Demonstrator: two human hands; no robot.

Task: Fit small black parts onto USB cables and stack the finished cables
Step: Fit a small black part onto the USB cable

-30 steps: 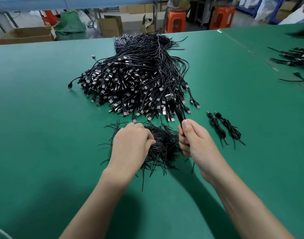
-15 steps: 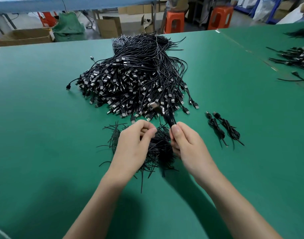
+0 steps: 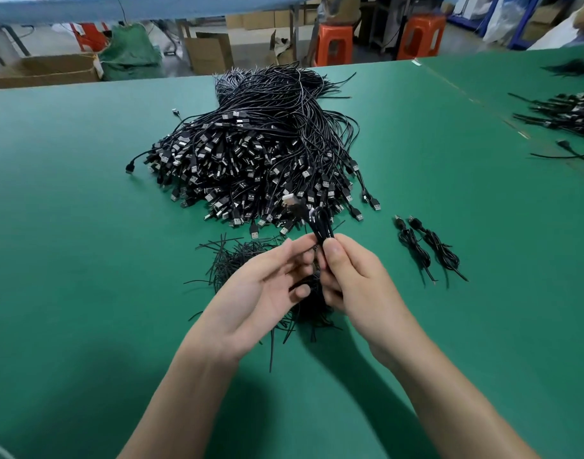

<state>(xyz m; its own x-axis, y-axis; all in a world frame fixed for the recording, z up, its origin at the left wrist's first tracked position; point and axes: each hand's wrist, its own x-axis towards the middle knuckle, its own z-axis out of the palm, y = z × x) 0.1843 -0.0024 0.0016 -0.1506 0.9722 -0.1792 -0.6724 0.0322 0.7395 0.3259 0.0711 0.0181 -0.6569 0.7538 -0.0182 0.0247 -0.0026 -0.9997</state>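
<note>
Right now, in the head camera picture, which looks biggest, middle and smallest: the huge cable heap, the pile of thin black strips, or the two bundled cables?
1. cable heap, by far the largest.
2. pile of thin black strips, partly hidden, yet still wider than the pair.
3. two bundled cables, smallest.

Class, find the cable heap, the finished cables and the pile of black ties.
cable heap [image 3: 250,160]: head view, its plug-covered middle.
finished cables [image 3: 443,255]: head view, right cable's coil.
pile of black ties [image 3: 239,258]: head view, its left part.

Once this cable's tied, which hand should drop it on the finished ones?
Right. The right hand grips the folded cable, and the two finished cables lie on its side.
</note>
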